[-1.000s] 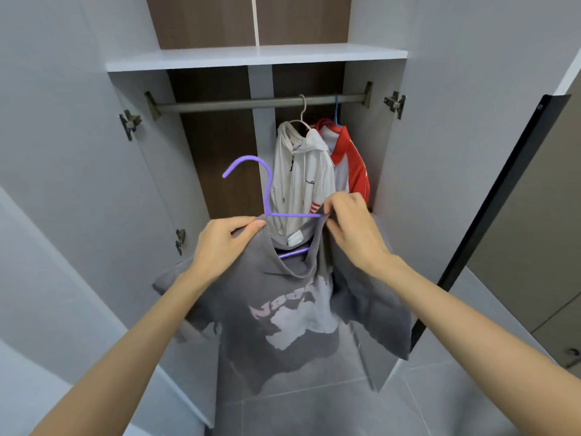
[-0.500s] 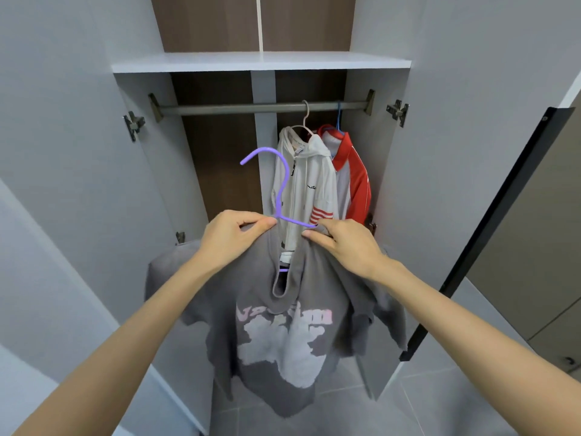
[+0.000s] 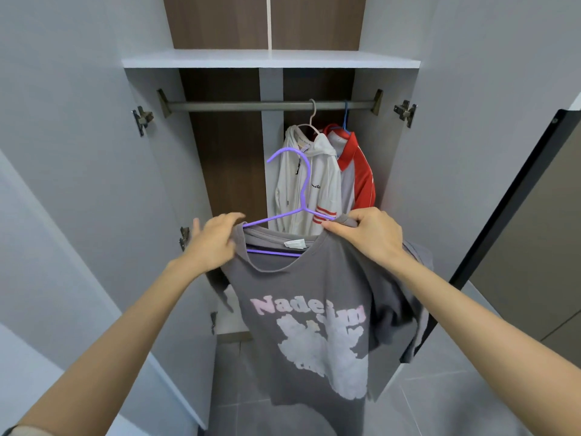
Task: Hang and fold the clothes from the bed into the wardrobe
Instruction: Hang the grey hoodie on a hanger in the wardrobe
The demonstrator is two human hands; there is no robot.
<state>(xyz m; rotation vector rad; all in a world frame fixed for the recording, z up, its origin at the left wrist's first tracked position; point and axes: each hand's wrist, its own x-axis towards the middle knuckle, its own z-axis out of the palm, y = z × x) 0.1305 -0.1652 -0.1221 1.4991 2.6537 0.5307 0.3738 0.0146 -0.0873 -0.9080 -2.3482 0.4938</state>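
A grey T-shirt (image 3: pixel 314 313) with a pink and white print hangs on a purple hanger (image 3: pixel 302 187), held up in front of the open wardrobe. My right hand (image 3: pixel 371 237) pinches the shirt's right shoulder together with the hanger's end. Over the shirt's left shoulder lies my left hand (image 3: pixel 213 243), fingers spread and blurred, touching the cloth. The hanger's hook points up and left, well below the grey rail (image 3: pixel 235 106).
On the rail's right part hang a white hoodie (image 3: pixel 320 184) and a red and grey jacket (image 3: pixel 358 174). A white shelf (image 3: pixel 270 59) runs above the rail. Both wardrobe doors (image 3: pixel 78 152) stand open. A dark-edged panel (image 3: pixel 503 199) stands at right.
The shirt and hanger have risen and the shirt now sits spread on the hanger, print facing me. My left hand has let go of its pinch and opened over the left shoulder.
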